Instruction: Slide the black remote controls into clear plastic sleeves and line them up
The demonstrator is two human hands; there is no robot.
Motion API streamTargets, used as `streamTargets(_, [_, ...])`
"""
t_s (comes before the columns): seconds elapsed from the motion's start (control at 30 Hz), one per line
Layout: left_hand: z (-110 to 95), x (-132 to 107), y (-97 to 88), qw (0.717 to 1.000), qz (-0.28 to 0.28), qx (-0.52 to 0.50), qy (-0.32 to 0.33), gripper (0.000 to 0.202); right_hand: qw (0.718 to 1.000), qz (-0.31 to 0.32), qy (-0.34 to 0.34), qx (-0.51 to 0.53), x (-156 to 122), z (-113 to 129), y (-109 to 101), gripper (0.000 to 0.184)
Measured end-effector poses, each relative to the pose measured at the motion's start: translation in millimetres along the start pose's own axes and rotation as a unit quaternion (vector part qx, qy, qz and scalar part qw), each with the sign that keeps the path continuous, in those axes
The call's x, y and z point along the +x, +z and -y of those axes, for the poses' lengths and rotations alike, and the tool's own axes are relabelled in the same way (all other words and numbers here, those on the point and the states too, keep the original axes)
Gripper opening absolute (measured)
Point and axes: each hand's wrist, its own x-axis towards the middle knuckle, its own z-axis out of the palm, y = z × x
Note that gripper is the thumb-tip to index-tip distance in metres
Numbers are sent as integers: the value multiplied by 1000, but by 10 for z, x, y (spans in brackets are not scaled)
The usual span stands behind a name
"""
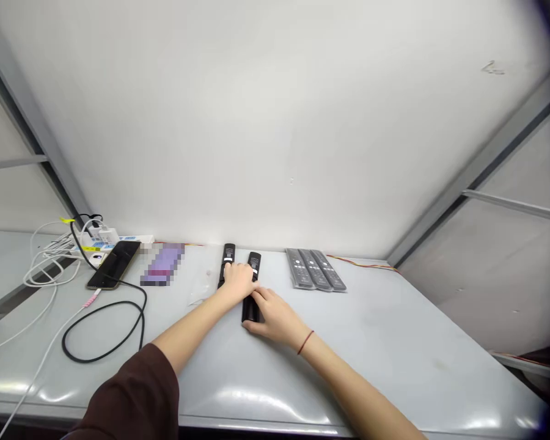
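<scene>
Two black remote controls lie side by side on the grey table, backs up with white labels. My right hand (279, 319) grips the lower part of the right remote control (253, 261), thumb at its near end and fingertips along its side. Across the middle of that remote lies my left hand (239, 282), its fingers bent over it and touching my right fingertips. Partly under my left hand and wrist is the left remote control (228, 253), its lower part hidden. Several grey-looking remote controls (315, 269) in clear sleeves lie in a row to the right.
Left of the hands are a clear plastic bag (201, 287), a blurred purple item (164, 263) and a black phone (115, 264). A power strip (132, 239) with chargers stands behind. Black cable (103, 359) and white cables (46, 269) loop over the left side. A white wall (284, 122) rises behind.
</scene>
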Motion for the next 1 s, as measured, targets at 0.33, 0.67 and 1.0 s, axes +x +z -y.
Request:
streamTargets(0.33, [6,-43,68,973,8,-232,-11,38,989,44,-39,138,-83,-163,-294,38])
streamTargets(0.67, [167,-397,99,605,0,-788,-116,40,968,-180,-83,156,-57,-116,-314,46])
streamTargets(1.0, [143,-516,124,524,50,-846,-85,56,968,-202,-144,23,10,-4,43,48])
